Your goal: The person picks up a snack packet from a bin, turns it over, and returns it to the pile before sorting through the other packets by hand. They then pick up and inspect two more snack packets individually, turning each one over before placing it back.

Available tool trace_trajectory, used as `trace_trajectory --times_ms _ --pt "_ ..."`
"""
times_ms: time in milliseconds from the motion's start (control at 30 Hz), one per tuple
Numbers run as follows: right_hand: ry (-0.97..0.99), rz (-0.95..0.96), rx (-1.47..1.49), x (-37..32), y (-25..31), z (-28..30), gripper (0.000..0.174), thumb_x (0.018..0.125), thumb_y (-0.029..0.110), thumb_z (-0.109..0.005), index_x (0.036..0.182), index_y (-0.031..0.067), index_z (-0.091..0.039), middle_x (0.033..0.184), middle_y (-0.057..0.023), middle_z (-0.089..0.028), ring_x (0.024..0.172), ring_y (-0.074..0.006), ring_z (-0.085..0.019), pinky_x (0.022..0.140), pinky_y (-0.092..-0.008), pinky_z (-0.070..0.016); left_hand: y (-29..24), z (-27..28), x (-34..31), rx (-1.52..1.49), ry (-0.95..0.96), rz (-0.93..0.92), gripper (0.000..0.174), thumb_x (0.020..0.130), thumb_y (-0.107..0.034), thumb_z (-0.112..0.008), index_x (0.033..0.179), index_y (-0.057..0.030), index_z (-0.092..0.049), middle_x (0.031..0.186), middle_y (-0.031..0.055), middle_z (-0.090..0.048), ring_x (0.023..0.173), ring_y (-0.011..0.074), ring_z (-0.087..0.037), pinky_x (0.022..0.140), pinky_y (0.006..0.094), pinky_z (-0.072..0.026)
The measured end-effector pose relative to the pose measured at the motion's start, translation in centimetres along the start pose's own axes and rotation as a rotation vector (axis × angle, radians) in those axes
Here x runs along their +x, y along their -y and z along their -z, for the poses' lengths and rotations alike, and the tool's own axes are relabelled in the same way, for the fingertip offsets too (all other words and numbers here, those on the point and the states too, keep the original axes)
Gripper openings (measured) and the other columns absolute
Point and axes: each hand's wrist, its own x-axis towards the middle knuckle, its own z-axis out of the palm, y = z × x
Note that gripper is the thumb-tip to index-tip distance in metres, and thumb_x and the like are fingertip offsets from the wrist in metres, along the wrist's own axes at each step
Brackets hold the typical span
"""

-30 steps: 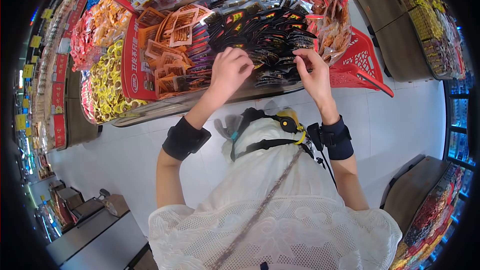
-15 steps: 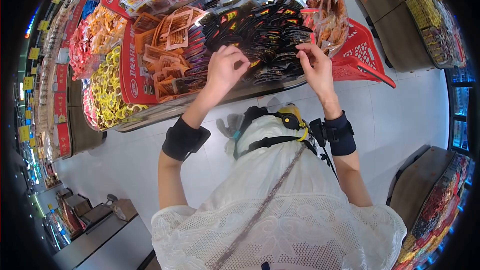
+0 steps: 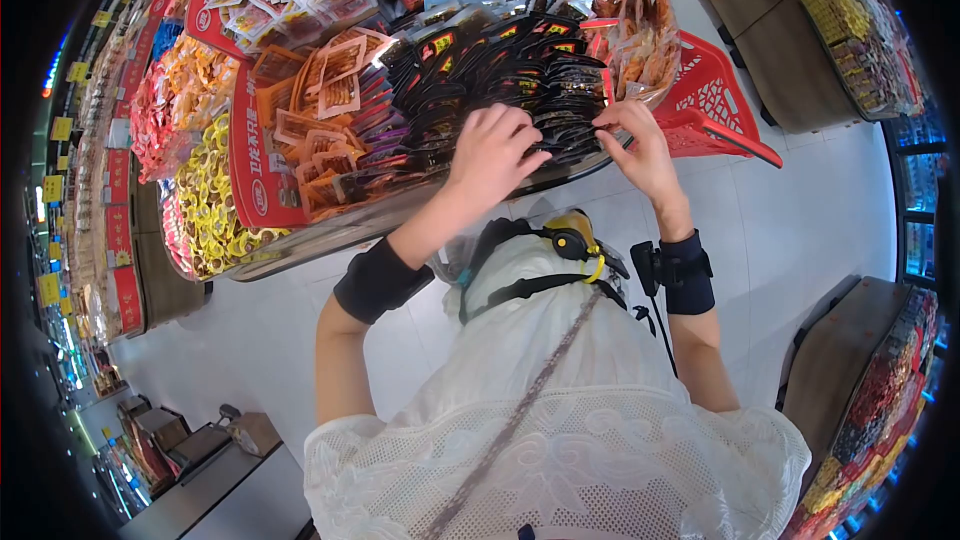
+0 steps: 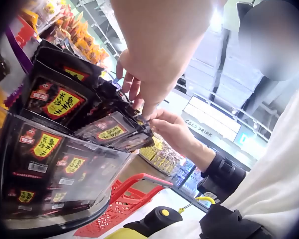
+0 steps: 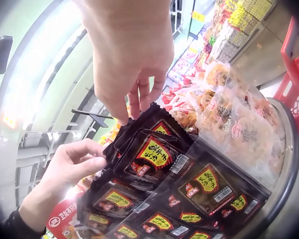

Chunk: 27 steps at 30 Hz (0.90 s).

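Observation:
Black snack packets (image 3: 520, 75) with yellow and red labels stand packed in rows in a clear-fronted bin. My left hand (image 3: 492, 152) is over the front of these rows, fingers loosely bent, thumb apart from the index finger. In the right wrist view, the left hand's thumb (image 5: 92, 166) reaches the side edge of the packets. My right hand (image 3: 642, 145) is at the right end of the rows. It pinches the top edge of a black packet (image 5: 157, 149) between thumb and fingers. Both wrists wear black bands.
A red shopping basket (image 3: 705, 100) stands right of the display. Orange packets (image 3: 335, 80) and yellow ones (image 3: 205, 190) fill bins to the left, beside a red sign board (image 3: 262, 155). The bin's curved front rim (image 3: 400, 195) runs before me. Shelves (image 3: 800, 50) stand to the right.
My left hand has moved right across the packets, toward the right hand, and its thumb and index finger have spread. My right hand stays at the right end of the rows.

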Motion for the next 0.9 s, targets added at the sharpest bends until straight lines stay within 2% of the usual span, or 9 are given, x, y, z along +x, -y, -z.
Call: trace_trajectory --times_ms 167,233,400,467,567,700,800,900 --pt "-0.004 -0.003 -0.004 0.6 -0.4 -0.9 0.013 0.073 -0.001 -0.063 0.085 0.0009 -0.057 0.083 -0.0065 -0.056 0.08 -0.0222 -0.053 0.069 -0.0295 -0.0423 0.2 -1.5 1.2 0.058 0.014 -0.02 0.015 0.066 -0.016 -0.07 0.077 -0.011 -0.063 0.083 0.0003 -0.052 0.083 0.0185 -0.05 0.073 0.032 -0.0383" --pt "-0.033 -0.05 -0.001 1.2 0.0 -1.2 0.011 0.073 0.002 -0.062 0.083 0.0026 -0.057 0.08 -0.0076 -0.056 0.079 -0.025 -0.053 0.069 -0.0323 -0.0422 0.6 -1.6 1.3 0.049 0.001 0.002 0.013 0.067 -0.015 -0.07 0.076 -0.0108 -0.063 0.081 -0.0003 -0.053 0.082 0.0177 -0.051 0.072 0.0318 -0.0383" --pt "-0.11 -0.046 -0.076 3.0 -0.3 -2.4 0.01 0.073 0.002 -0.062 0.081 0.0039 -0.056 0.077 -0.0079 -0.054 0.077 -0.0269 -0.053 0.067 -0.0346 -0.0423 1.8 -1.2 2.7 -0.102 0.062 0.251 0.008 0.07 -0.016 -0.068 0.073 -0.0091 -0.066 0.08 0.0013 -0.056 0.082 0.0208 -0.052 0.072 0.0346 -0.0394" --pt "-0.099 -0.098 -0.093 3.5 -0.2 -2.5 0.01 0.073 0.002 -0.062 0.081 0.0042 -0.056 0.076 -0.0077 -0.055 0.076 -0.0269 -0.053 0.066 -0.0348 -0.0425 2.1 -1.3 3.1 -0.112 0.059 0.248 0.007 0.069 -0.016 -0.069 0.07 -0.01 -0.066 0.077 0.0013 -0.056 0.081 0.021 -0.052 0.069 0.035 -0.0387" --pt "-0.099 -0.064 -0.086 3.9 -0.8 -2.7 0.01 0.073 0.003 -0.062 0.082 0.0048 -0.057 0.075 -0.0074 -0.054 0.075 -0.027 -0.053 0.065 -0.0352 -0.0428 2.3 -1.3 3.2 -0.121 0.069 0.261 0.007 0.068 -0.016 -0.069 0.069 -0.0101 -0.065 0.075 0.0017 -0.056 0.08 0.0216 -0.052 0.068 0.0354 -0.0384" --pt "-0.032 -0.092 -0.026 3.1 -0.7 -1.9 0.012 0.072 0.002 -0.062 0.082 0.0051 -0.057 0.079 -0.007 -0.055 0.079 -0.0261 -0.053 0.069 -0.0347 -0.0432 2.1 -0.9 3.4 -0.158 0.157 0.283 0.009 0.069 -0.016 -0.069 0.072 -0.0082 -0.066 0.079 0.0029 -0.056 0.081 0.0226 -0.051 0.072 0.0351 -0.0394" --pt "0.013 -0.017 -0.007 2.3 -0.4 -1.2 0.014 0.071 0.001 -0.063 0.083 0.0048 -0.057 0.086 -0.0066 -0.056 0.084 -0.0252 -0.053 0.073 -0.0341 -0.0434 2.4 -1.5 3.2 -0.155 0.093 0.249 0.008 0.068 -0.017 -0.068 0.068 -0.0101 -0.066 0.072 0.0024 -0.056 0.078 0.0224 -0.053 0.066 0.0363 -0.039" --pt "0.002 0.065 -0.027 1.6 -0.3 -1.0 0.015 0.07 -0.001 -0.063 0.083 0.0045 -0.056 0.092 -0.0063 -0.055 0.089 -0.0252 -0.052 0.076 -0.0341 -0.0433 2.6 -1.6 3.5 -0.246 0.133 0.331 0.007 0.069 -0.016 -0.067 0.067 -0.0098 -0.065 0.071 0.0024 -0.056 0.076 0.0224 -0.053 0.066 0.0365 -0.0391"
